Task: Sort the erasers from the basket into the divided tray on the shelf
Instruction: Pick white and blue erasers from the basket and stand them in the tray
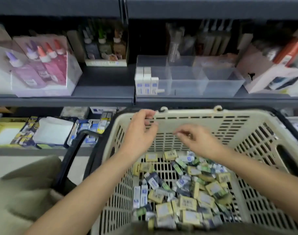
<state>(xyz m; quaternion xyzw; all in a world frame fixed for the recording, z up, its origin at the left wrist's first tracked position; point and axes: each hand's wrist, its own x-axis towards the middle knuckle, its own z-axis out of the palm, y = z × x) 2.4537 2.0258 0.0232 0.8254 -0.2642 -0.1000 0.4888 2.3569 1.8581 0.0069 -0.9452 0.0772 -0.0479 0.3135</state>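
A heap of small erasers lies on the floor of a cream slotted plastic basket, piled toward its near and right side. Most are wrapped in pale yellow sleeves, others in white-and-blue, green or dark ones; every label is too blurred to read. Two white-and-blue erasers lie side by side at the heap's left edge. Above the heap, the left hand is raised close to the basket's far rim with its fingers curled; whether they grip anything cannot be told. The right hand hovers over the basket's middle, fingertips drawn together as if pinching, but nothing between them can be made out. Beyond the basket's far rim, on a dark shelf, sits the clear divided tray; white erasers with blue print stand upright in its leftmost compartment. Up and to the left of the basket, a display box holds pink and purple squeeze bottles. A black handle hangs at the basket's left.
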